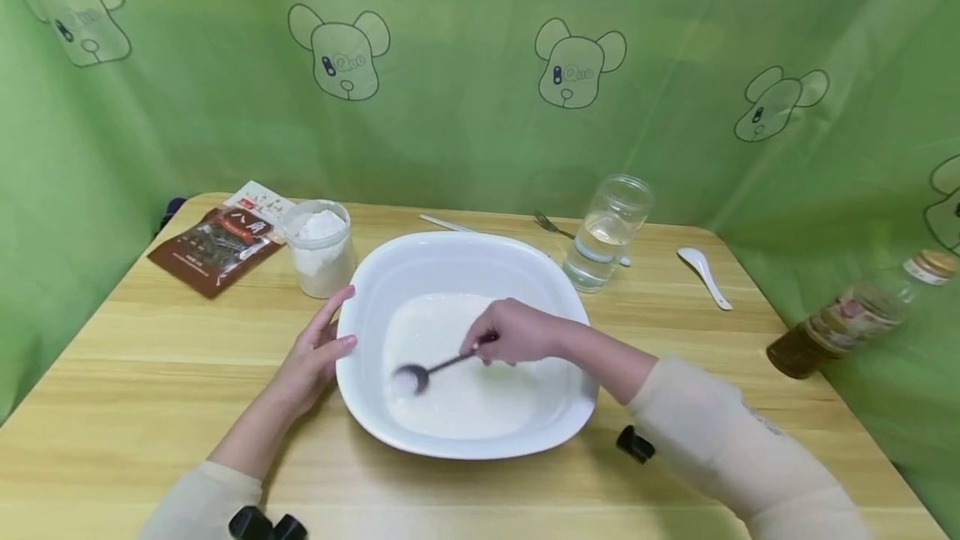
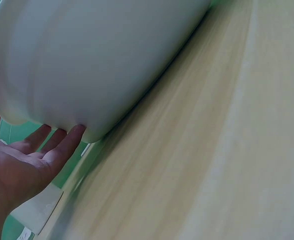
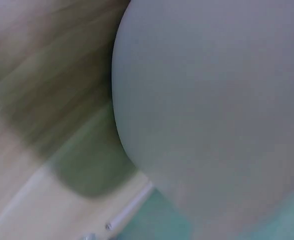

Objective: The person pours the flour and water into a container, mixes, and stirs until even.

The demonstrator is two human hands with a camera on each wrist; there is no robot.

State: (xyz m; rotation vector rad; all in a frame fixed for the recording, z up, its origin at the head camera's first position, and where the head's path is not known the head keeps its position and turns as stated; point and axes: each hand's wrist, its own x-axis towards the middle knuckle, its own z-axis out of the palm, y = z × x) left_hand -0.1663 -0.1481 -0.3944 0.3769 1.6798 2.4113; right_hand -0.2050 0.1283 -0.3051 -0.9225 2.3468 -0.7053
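A large white basin point(image 1: 468, 446) stands on the wooden table, with a milky white layer point(image 1: 480, 398) across its bottom. My right hand point(image 1: 517, 332) reaches over the basin and grips the handle of a dark spoon point(image 1: 416, 377), whose blurred bowl lies in the white layer on the left side. At the basin's left side, my left hand point(image 1: 318, 352) rests against the rim and outer wall. Its fingers point(image 2: 69, 142) are mostly straight and touch the wall in the left wrist view. The right wrist view shows the basin's outer wall point(image 3: 201, 100) but not the hand.
Left of the basin are a jar of white powder point(image 1: 322, 261) and a brown packet point(image 1: 221, 248). Behind and right are a glass jar of clear liquid point(image 1: 603, 240), a fork point(image 1: 551, 225), a white spoon point(image 1: 703, 276) and a bottle of brown liquid point(image 1: 840, 327). Green curtain point(image 1: 465, 140) encloses the table.
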